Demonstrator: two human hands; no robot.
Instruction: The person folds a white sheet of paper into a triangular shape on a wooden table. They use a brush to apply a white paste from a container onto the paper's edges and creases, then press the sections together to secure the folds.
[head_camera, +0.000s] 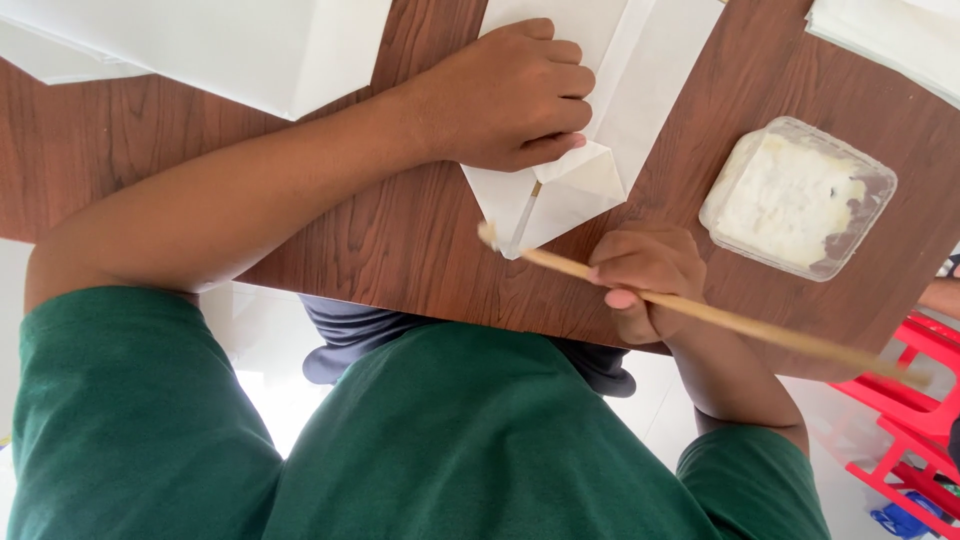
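Observation:
My left hand (510, 95) lies curled on a white paper bag (650, 70) and presses it flat on the brown wooden table (400, 230). The bag's folded end (575, 185) points toward me, with its corner flaps turned in. In my right hand (645, 280), at the table's near edge, is a long thin wooden stick (760, 328). Its whitish tip (488, 235) touches the edge of the folded end. The stick's other end sticks out to the right, past the table.
A clear square plastic tub of white paste (797, 196) stands on the table to the right. White paper sheets (200, 45) lie at the far left and more paper (890, 35) at the far right. A red plastic stool (920, 420) stands lower right, and part of another person's arm (940, 296) shows at the right edge.

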